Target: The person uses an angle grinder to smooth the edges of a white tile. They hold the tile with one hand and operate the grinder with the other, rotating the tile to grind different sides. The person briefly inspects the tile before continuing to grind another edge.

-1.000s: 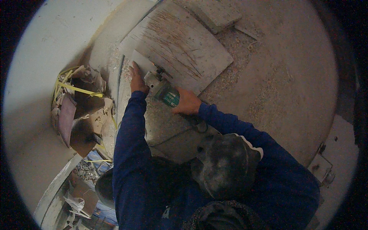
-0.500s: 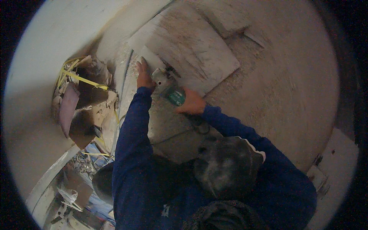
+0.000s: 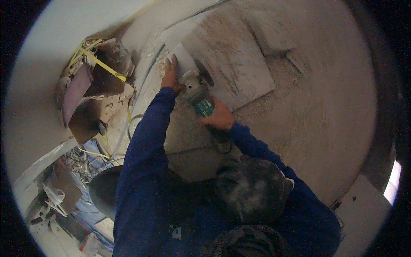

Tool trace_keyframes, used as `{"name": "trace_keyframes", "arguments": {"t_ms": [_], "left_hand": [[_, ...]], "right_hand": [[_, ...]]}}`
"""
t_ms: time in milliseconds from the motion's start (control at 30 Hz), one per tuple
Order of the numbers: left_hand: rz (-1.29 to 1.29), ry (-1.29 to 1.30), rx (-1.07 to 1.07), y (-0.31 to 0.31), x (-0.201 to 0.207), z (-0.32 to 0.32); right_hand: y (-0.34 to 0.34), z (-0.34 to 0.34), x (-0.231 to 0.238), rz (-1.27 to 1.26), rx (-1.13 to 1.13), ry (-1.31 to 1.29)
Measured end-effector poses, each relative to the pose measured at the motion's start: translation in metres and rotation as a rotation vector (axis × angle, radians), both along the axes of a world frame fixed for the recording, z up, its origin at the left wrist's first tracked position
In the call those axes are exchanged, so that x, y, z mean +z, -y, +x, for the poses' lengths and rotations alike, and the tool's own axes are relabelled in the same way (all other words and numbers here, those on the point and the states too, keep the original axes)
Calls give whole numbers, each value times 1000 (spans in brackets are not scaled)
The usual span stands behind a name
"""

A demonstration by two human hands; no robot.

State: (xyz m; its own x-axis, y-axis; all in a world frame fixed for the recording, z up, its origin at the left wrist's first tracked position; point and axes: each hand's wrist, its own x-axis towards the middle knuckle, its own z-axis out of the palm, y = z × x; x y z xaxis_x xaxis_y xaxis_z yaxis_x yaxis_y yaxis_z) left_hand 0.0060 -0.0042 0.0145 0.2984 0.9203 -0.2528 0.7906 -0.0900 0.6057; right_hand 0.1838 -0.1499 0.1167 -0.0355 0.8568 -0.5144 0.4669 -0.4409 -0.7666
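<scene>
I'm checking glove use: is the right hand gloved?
No, the right hand around the green power tool is bare past the blue sleeve.

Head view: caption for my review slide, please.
Right hand holds a green angle grinder by a streaked pale slab, left hand close by.

You are working in dim, brownish light whose main source you cannot see, with a small white strip of glare (image 3: 392,183) burnt out at the right rim and the pale wall (image 3: 51,60) at left catching a softer brightness. Shadow pools in the broken recess (image 3: 107,73), and your dark blue sleeves (image 3: 143,141) lose most of their folds. Your view is grainy, the dusty floor (image 3: 321,124) smears into streaks, the lettering on your power tool (image 3: 199,95) is soft, and the fisheye bends edges toward a black, speckled surround.
</scene>
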Motion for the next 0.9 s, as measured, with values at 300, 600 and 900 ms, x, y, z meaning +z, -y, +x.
{"name": "trace_keyframes", "arguments": {"t_ms": [300, 600, 900], "left_hand": [[15, -15, 3, 0, 3, 2], [-10, -32, -1, -2, 4, 4], [23, 2, -2, -1, -2, 3]], "right_hand": [[-2, -1, -2, 31, 13, 22], [1, 1, -12, 44, -2, 61], [0, 3, -5, 49, 27, 48]]}}
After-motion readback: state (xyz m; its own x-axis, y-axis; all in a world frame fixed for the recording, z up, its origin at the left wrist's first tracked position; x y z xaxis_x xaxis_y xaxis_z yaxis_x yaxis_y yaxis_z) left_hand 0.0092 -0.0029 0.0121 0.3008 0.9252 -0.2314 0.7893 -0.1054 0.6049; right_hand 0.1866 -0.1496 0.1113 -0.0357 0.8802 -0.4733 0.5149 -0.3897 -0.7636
